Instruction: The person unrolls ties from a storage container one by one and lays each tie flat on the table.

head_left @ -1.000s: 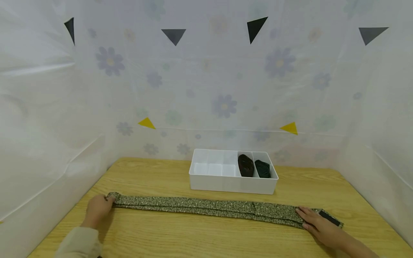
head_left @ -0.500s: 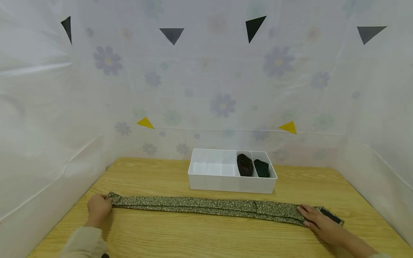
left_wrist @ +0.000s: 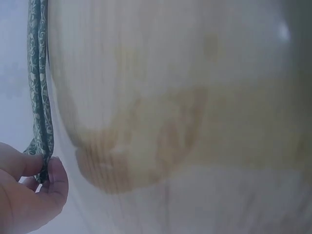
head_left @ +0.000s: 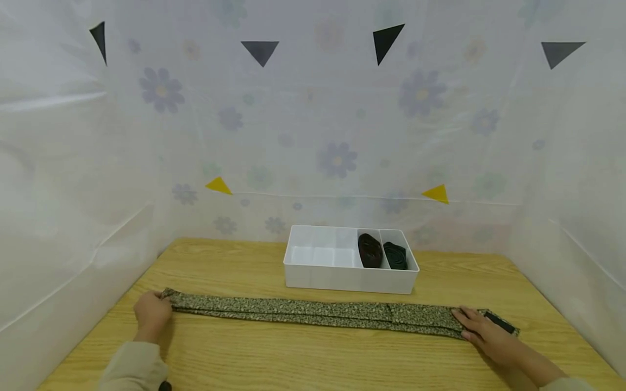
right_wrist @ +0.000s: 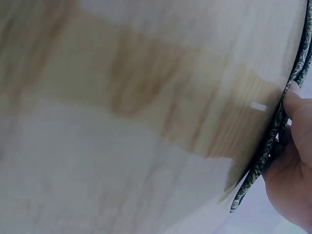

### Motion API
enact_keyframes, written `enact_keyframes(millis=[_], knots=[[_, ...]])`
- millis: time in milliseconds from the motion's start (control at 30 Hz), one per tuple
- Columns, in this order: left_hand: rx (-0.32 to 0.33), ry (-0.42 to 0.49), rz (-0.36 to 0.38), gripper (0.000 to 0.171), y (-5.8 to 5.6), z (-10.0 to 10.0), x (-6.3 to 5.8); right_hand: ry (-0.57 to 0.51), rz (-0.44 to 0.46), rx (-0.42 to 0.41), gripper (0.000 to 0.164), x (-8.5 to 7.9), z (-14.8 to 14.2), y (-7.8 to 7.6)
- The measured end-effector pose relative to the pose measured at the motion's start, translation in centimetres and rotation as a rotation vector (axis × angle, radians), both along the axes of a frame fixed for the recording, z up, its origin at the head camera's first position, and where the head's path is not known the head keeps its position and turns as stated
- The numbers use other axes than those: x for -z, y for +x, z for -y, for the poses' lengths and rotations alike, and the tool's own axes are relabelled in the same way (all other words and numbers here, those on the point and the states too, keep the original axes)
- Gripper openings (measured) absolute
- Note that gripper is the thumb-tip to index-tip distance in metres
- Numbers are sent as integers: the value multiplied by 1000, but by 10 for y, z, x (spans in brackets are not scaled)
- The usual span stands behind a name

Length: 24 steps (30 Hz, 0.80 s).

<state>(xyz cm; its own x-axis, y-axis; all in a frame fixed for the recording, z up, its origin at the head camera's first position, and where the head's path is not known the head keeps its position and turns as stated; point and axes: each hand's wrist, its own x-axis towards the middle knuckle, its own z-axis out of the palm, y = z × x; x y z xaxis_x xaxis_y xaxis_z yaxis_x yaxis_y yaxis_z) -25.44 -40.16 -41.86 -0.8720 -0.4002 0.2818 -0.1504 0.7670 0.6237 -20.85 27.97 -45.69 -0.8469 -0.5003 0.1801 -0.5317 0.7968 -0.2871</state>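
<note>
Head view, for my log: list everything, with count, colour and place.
Table: 1, yellowish, below
Box: 1, white, table's back
Roll: 1, dark green, box's rightmost compartment
Coil: 1, dark brown, compartment left of roll
Patterned strip: 1, green and cream, in front of box
Black patch: 1, black, strip's right end
Sheeting: count unclear, whitish, back and sides
Dark triangles: 4, black-grey, high on sheeting
Yellow triangles: 2, yellow, lower on sheeting
Dark object: 1, black, bottom left
Sleeves: 2, beige, bottom edge
Left grip: 1, bare, pinching strip's left end
Right grip: 1, bare, on strip's right part
</note>
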Motion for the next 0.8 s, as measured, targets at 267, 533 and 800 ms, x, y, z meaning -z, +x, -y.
enact_keyframes(millis=[267,533,800], knots=[[-50,69,-56,30,-5,-1,6,-16,11,-21,48,3,-3,-1],[-40,88,-88,29,-8,1,12,7,53,39,49,-2,3,2],[-33,88,-82,30,-5,0,8,8,85,72,52,-3,5,3]])
